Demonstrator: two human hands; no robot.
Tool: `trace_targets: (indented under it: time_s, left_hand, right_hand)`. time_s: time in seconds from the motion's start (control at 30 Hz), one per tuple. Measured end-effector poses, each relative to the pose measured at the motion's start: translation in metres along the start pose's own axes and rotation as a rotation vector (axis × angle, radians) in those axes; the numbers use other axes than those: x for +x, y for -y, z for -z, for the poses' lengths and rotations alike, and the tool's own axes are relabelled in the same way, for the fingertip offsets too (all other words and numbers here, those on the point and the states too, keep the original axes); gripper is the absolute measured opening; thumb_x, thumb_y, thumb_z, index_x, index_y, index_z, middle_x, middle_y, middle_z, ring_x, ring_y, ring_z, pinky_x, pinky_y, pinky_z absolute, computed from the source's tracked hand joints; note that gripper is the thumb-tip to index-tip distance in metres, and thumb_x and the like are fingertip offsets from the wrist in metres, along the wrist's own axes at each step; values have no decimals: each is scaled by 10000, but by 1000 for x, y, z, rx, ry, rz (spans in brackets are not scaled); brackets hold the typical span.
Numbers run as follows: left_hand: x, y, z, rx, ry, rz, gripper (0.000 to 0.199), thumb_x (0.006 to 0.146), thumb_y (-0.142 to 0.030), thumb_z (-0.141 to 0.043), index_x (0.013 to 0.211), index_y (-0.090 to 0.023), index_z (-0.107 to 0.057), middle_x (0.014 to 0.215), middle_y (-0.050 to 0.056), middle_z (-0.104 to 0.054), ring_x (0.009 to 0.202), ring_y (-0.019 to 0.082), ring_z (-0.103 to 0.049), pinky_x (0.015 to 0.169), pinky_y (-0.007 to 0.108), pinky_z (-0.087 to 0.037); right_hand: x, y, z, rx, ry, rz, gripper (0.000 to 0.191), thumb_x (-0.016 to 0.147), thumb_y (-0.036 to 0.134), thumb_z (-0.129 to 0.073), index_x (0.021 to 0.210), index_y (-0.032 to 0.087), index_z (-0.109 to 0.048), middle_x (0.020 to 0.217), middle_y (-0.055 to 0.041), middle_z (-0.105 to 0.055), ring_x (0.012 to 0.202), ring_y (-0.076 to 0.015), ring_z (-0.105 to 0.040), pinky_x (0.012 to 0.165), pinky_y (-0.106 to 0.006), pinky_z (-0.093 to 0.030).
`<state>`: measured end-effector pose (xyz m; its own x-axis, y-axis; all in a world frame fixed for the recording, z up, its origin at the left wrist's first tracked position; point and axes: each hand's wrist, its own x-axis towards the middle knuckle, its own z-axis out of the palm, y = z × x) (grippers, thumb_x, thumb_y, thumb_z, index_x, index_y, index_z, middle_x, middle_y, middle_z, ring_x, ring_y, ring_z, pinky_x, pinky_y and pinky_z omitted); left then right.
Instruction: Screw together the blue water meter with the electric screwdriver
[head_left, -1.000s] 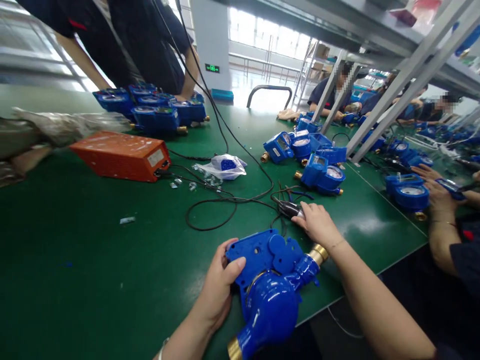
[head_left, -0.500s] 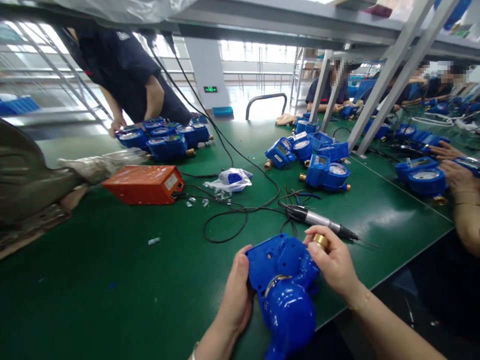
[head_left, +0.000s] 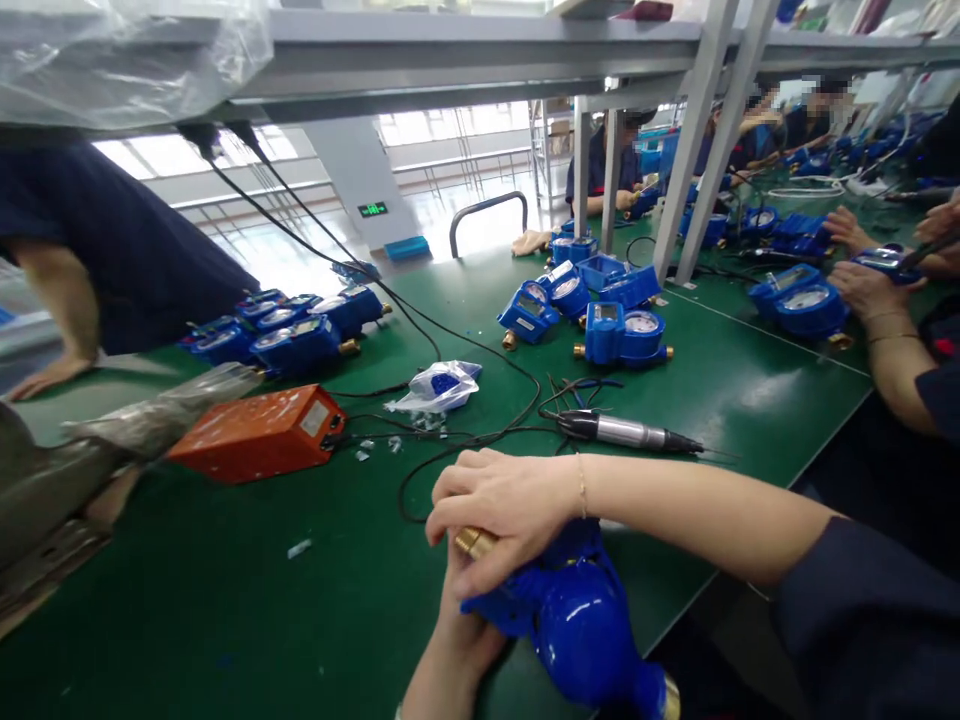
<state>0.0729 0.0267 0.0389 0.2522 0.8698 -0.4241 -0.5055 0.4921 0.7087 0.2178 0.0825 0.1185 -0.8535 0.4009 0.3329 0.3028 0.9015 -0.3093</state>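
Note:
A blue water meter (head_left: 589,625) with threaded brass pipe ends is held over the near edge of the green table, its rounded underside facing up. My right hand (head_left: 506,510) reaches across and wraps its fingers round the meter's brass-ended pipe. Below it, my left hand (head_left: 465,625) grips the meter's flat housing from the left, its fingers partly hidden by the right hand and the meter. Just beyond the hands an electric screwdriver (head_left: 626,432) with a black and silver body lies on the table.
An orange box (head_left: 259,432) with cables sits at the left, near a plastic bag (head_left: 442,385) of small blue parts. Several blue meters (head_left: 622,330) stand further back. A co-worker's hands (head_left: 874,285) are at the right. A metal shelf (head_left: 480,60) crosses overhead.
My right hand has swung left with the brass pipe end, turning the meter, so its other brass end now shows at lower right. The view has shifted right.

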Motion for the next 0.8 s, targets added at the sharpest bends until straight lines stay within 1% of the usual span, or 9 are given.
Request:
trace_targets:
  time_s: [0.1,0.17,0.2,0.27,0.33,0.43,0.57,0.7,0.8]
  left_hand:
    - [-4,-4,5,13,112,32,714,796,-770,-435,1230,-211,-530,1151,73,-637,1199,297,-502,944,375,-476]
    - [-6,-5,8,76,214,48,897,656,-848,-519,1279,-204,-490,1219,113,-599,1257,357,-435,1006,448,-424]
    - [-6,-6,10,114,266,47,938,603,-800,-637,1309,-210,-456,1246,127,-580,1261,380,-422,1021,475,-402]
    - [-5,-8,12,172,354,49,979,571,-544,-813,1377,-226,-357,1303,149,-533,1249,409,-426,1040,513,-364]
    - [-4,-12,12,181,389,76,995,597,-359,-793,1421,-212,-255,1309,182,-521,1205,431,-466,1024,550,-362]
    - [-4,-16,11,133,374,114,994,666,-316,-708,1449,-180,-113,1301,221,-519,1158,443,-503,1009,582,-362]
    - [-5,-16,9,111,337,142,993,671,-296,-655,1455,-178,-58,1294,223,-527,1153,449,-504,1017,617,-329]
    - [-6,-12,8,117,291,122,968,664,-302,-644,1457,-184,-101,1262,207,-557,1142,443,-515,1012,616,-334]
    - [-6,-8,6,99,289,110,930,678,-295,-648,1451,-184,-143,1283,205,-542,1149,444,-508,1003,610,-345]
  right_hand:
    - [-7,0,4,-31,-26,-91,635,805,706,-447,1179,198,-516,1103,-102,-567,966,-259,-518,846,-407,-437]
    - [-23,-1,7,-19,-123,-173,655,805,705,-449,1209,192,-502,1111,-97,-586,997,-259,-519,884,-417,-423]
    - [-34,-2,7,1,-207,-245,615,823,679,-453,1212,205,-500,1122,-79,-592,1019,-239,-521,911,-395,-418]
    - [-60,-9,5,29,-400,-490,459,910,580,-386,1189,235,-503,1121,-36,-597,1027,-171,-536,922,-310,-425]
    - [-89,-19,-2,-9,-532,-794,375,982,454,-263,1152,220,-504,1084,-40,-596,988,-137,-556,871,-264,-449]
    - [-129,-38,-21,-141,-509,-1083,315,962,375,-355,1101,145,-519,1026,-120,-587,955,-216,-562,833,-352,-464]
    - [-153,-59,-40,-254,-341,-1184,476,744,409,-713,1105,152,-539,1039,-155,-585,980,-321,-545,817,-446,-462]
    - [-156,-74,-39,-275,-267,-1172,394,714,356,-744,1004,178,-546,945,-112,-614,919,-289,-579,773,-390,-481]
    - [-160,-75,-27,-279,-317,-1150,398,751,346,-701,1044,172,-495,966,-106,-612,923,-266,-591,782,-366,-484]
